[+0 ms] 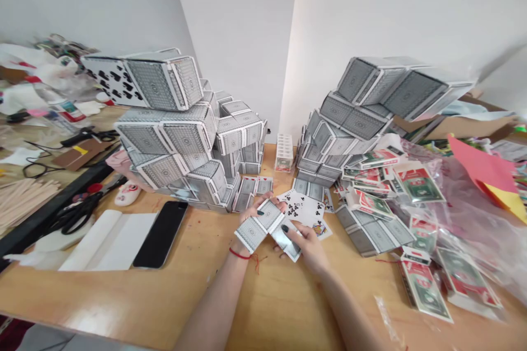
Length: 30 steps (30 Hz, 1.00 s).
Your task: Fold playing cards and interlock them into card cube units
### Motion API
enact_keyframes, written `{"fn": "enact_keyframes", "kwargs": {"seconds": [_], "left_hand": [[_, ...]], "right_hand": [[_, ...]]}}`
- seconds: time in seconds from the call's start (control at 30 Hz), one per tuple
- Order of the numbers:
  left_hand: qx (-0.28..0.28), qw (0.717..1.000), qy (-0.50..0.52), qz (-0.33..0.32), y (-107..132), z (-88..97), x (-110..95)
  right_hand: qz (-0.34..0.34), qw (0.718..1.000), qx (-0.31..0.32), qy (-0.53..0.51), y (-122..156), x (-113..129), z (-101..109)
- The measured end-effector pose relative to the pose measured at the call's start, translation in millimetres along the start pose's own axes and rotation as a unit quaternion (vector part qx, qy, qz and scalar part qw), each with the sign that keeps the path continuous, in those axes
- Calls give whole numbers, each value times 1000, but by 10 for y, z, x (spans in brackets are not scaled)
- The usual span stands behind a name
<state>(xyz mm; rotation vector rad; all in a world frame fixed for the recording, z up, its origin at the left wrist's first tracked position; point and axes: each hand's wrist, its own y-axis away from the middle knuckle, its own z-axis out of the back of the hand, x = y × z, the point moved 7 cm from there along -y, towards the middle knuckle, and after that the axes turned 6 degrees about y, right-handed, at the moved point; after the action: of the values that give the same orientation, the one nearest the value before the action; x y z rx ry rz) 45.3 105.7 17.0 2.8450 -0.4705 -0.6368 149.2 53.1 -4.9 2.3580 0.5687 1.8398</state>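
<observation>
My left hand (254,214) and my right hand (307,245) meet over the wooden table (164,296), both closed on a small folded assembly of grey-backed playing cards (263,225). A red string circles my left wrist. Just beyond the hands, loose face-up cards (307,209) lie on the table. A tall stack of box-shaped card blocks (181,137) rises at the left and a second stack (362,109) at the right.
A black phone (161,233) and white folded paper (109,241) lie at the left, with black scissors (78,213) beyond. Red-and-green card packs (415,241) and plastic wrap (465,214) crowd the right. A small white rack (284,152) stands by the wall.
</observation>
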Motion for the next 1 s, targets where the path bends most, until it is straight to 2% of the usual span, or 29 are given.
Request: {"fn": "enact_keyframes", "kwargs": {"seconds": [0.13,0.3,0.67,0.77,0.87,1.0], "left_hand": [[62,997,23,30,2,-42,64],[42,998,20,31,-4,-14,90],[74,996,48,20,2,0,192],[66,997,50,8,-14,15,146],[33,998,39,-33,-30,39,6],[-3,997,24,-74,-36,67,-181]], "right_hand": [[-3,998,-46,-46,-19,-30,-4],[-1,996,-71,-53,-45,-71,15],[-8,990,-125,-65,-30,-123,57],[2,990,-104,-94,-25,-89,40],[15,991,-50,-125,-15,-38,7],[5,997,22,-71,2,-61,-37]]}}
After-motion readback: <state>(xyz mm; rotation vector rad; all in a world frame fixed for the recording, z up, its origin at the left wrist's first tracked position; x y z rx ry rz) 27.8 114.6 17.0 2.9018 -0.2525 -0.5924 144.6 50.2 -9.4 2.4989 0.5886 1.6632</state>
